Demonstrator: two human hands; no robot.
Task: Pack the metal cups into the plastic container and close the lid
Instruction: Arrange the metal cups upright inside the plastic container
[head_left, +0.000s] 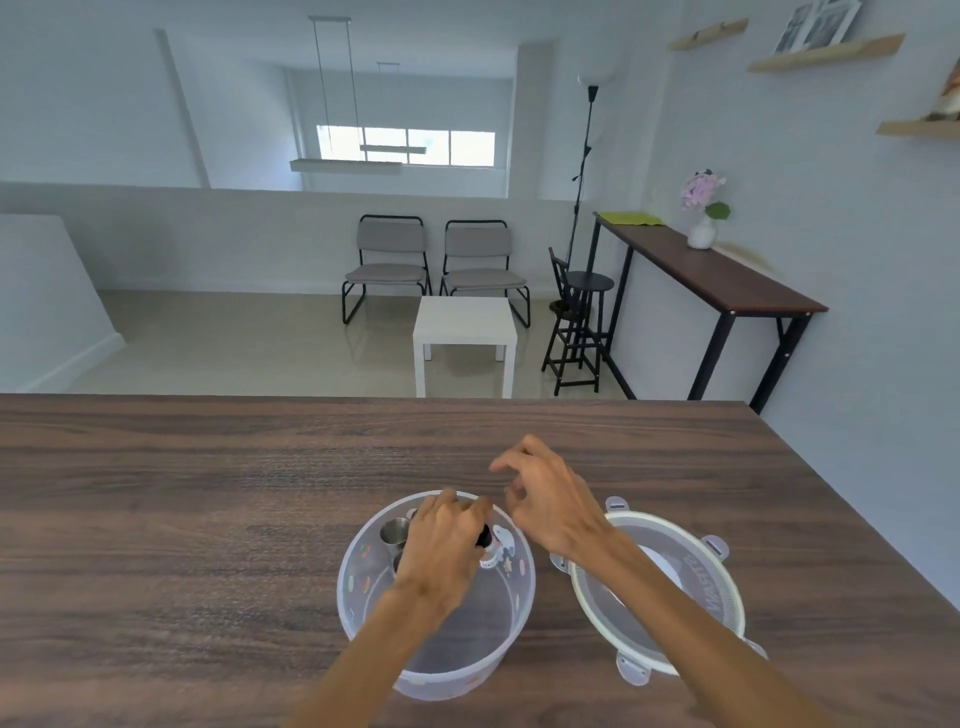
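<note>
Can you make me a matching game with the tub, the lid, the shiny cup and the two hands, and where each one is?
Things:
1. plastic container
2. lid
3. metal cup
4. left hand
5. right hand

Places:
A. flat on the table, right of the tub
B. reaching down inside the tub
C. standing open on the wooden table
D. inside the tub, by its far left wall
E. in the air, past the tub's far rim, fingers loosely curled

Pairs: 1-C, 2-A, 3-D, 4-B, 5-E
</note>
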